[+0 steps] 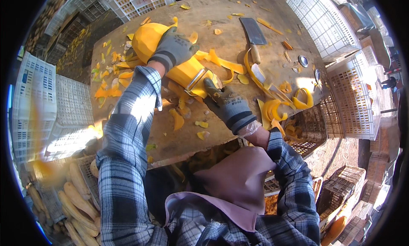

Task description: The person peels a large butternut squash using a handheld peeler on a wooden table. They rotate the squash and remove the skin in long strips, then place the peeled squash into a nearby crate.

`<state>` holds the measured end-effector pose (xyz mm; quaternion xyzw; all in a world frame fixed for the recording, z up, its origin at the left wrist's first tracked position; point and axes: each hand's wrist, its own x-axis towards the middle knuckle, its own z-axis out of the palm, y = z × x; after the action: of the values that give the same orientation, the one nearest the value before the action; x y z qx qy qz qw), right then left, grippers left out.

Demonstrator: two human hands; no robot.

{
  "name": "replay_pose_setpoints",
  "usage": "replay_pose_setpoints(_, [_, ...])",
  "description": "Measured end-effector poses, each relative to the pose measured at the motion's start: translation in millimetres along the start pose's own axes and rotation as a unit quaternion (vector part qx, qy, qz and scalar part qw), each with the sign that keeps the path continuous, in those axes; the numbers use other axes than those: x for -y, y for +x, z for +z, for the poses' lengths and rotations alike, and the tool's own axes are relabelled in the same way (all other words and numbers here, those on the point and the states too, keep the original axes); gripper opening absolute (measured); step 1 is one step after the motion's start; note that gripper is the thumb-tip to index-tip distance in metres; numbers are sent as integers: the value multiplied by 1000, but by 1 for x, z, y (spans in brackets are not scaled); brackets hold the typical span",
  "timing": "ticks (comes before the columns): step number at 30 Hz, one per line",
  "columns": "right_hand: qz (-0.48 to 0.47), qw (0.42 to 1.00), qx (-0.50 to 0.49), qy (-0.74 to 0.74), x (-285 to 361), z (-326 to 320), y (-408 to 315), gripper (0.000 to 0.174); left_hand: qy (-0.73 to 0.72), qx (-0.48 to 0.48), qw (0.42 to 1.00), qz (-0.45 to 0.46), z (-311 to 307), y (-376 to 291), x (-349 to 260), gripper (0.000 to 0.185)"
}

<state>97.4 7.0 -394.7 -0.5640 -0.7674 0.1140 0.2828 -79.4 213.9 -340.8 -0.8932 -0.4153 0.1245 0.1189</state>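
A large peeled orange squash (146, 39) lies slantwise on the worn wooden table (220, 43), its bulbous end at the far left. My left hand (176, 48), in a grey work glove, grips it around the upper middle. In my right hand (230, 104), also gloved, is a wide metal peeler (195, 81). Its blade rests against the squash's near end, and its handle is mostly hidden by my fingers. Long curled strips of peel (223, 63) lie just beyond the squash.
A cleaver (253, 31) with a wooden handle lies at the far right of the table. Peel scraps (108, 91) are scattered to the left. White plastic crates (322, 22) stand around the table. Whole pale squashes (76, 199) fill the lower left. A dark crate (314, 128) sits under the right edge.
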Motion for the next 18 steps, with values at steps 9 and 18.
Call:
replay_pose_setpoints(9, [-2, 998, 18, -62, -19, -11, -92, 59, -70, -233, 969, -30, 14, -59, 5, 33])
replay_pose_setpoints(18, [27, 994, 107, 13, -18, -60, -70, 73, -78, -222, 969, -81, 15, -115, 12, 26])
